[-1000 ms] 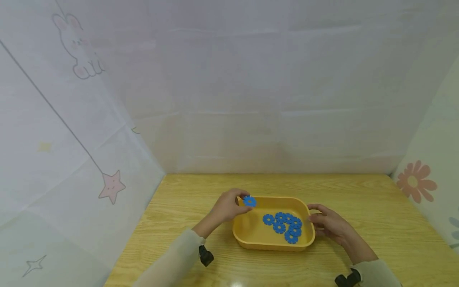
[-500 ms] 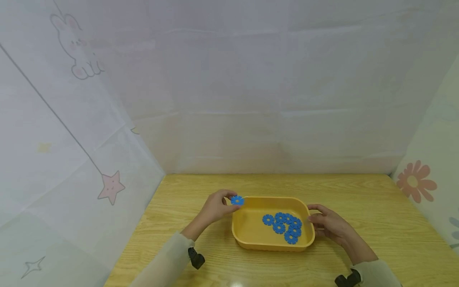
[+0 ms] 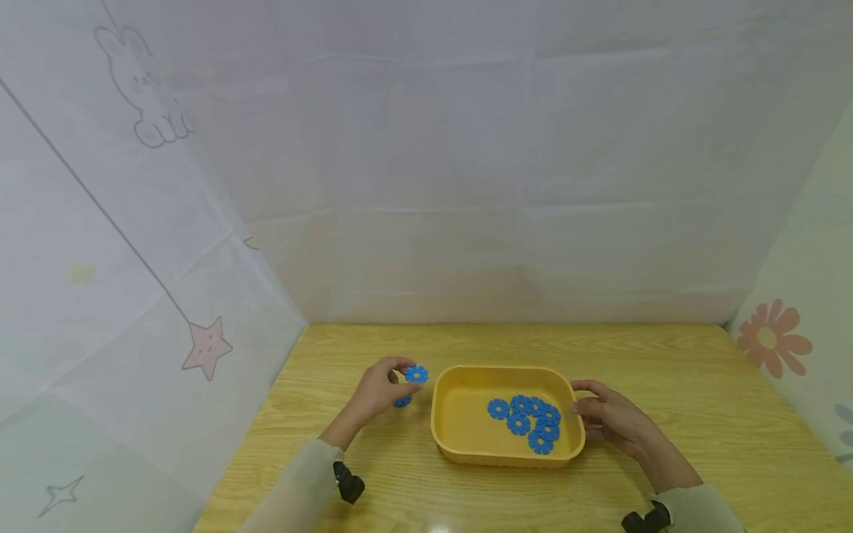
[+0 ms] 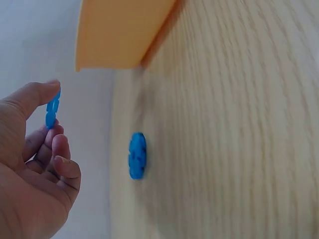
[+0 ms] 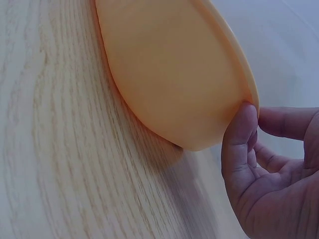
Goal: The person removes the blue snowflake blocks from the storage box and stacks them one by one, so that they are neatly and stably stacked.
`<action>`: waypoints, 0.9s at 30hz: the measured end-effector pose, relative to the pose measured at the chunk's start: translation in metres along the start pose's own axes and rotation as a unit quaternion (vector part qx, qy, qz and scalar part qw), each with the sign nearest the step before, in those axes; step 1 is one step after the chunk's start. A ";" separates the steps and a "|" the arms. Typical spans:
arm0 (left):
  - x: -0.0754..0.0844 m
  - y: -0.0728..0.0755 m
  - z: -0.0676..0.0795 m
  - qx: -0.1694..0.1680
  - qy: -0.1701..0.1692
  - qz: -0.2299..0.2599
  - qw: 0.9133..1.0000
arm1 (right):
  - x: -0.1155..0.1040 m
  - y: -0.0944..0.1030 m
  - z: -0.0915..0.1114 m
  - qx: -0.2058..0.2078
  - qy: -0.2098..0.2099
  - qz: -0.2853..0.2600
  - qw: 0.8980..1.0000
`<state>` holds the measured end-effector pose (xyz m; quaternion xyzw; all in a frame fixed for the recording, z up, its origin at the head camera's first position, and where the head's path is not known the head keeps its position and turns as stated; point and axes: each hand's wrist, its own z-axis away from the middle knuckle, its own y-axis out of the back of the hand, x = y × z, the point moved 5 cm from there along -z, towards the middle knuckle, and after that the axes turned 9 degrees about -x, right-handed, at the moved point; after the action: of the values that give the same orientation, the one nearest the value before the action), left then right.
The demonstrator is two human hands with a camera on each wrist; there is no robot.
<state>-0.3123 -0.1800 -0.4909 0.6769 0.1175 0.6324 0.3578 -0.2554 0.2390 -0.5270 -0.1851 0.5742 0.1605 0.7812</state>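
Note:
My left hand [image 3: 376, 389] pinches a blue snowflake building disc [image 3: 416, 374] between thumb and fingertips, left of the yellow basin [image 3: 460, 450]. The left wrist view shows this disc [image 4: 53, 108] edge-on, raised off the table. Another blue disc, or a small stack of them [image 4: 137, 156], lies on the wood below the hand; the hand partly covers it in the head view. Several more blue discs [image 3: 519, 423] lie in the basin's right half. At the basin's right end, my right hand [image 3: 616, 418] holds the rim [image 5: 251, 92] with thumb and index finger.
The basin stands on a light wooden table [image 3: 506, 496]. A pale cloth backdrop [image 3: 520, 185] rises behind the table and along both sides. Each wrist carries a black camera.
My left hand has carried the pinched disc left, from over the basin's left end to beyond its rim, uncovering the blue piece on the table. The right hand stays at the rim.

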 end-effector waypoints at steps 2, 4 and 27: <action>-0.008 0.002 0.000 0.002 0.001 0.007 1.000 | 0.001 0.000 0.000 0.002 0.000 0.001 1.000; -0.016 0.002 -0.001 0.003 0.002 0.009 1.000 | 0.002 0.001 -0.001 0.005 -0.001 0.001 1.000; -0.062 -0.004 0.000 0.005 0.049 -0.027 0.998 | 0.000 0.000 0.000 -0.002 0.004 -0.006 1.000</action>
<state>-0.3218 -0.2149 -0.5409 0.6434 0.1559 0.6545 0.3651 -0.2552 0.2394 -0.5268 -0.1912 0.5761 0.1560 0.7792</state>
